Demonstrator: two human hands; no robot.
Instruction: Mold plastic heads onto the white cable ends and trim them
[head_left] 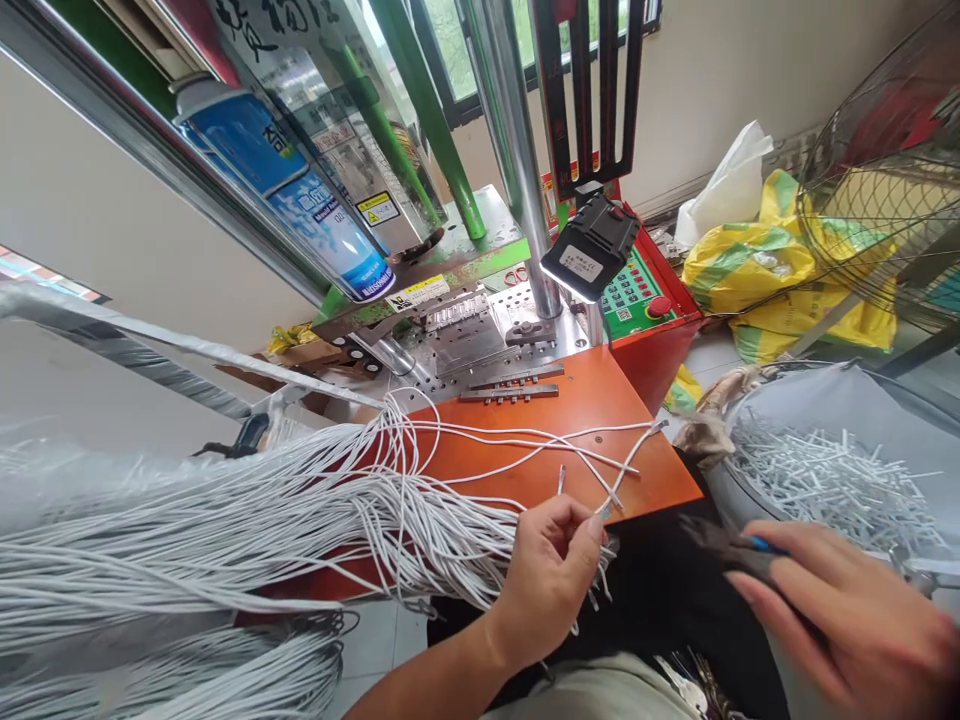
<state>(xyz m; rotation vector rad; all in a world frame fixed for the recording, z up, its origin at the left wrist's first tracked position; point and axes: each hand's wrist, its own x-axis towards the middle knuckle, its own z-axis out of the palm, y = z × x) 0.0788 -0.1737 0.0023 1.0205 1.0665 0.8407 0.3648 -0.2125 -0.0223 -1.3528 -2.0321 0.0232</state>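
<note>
My left hand (pixel 551 575) is closed in a pinch on a white cable (pixel 609 497) near its end, at the orange table's front edge. A large bundle of white cables (pixel 315 510) runs in from the left, and its loose ends hang under that hand. More cable ends (pixel 600 475) lie on the orange tabletop. To the right, my right hand (pixel 840 610) is wrapped round a pair of dark pliers (pixel 724 545) with a bit of blue on the handle. Motion smears the pliers, whose jaws point left toward the cable, apart from it.
Behind the orange table (pixel 600 400) stands a green press with a metal mold (pixel 465 330); two metal strips (pixel 514 385) lie before it. A spray can (pixel 292 190) and control panel (pixel 637 290) flank it. At right sit a bin of white scraps (pixel 832 480) and a fan (pixel 885 170).
</note>
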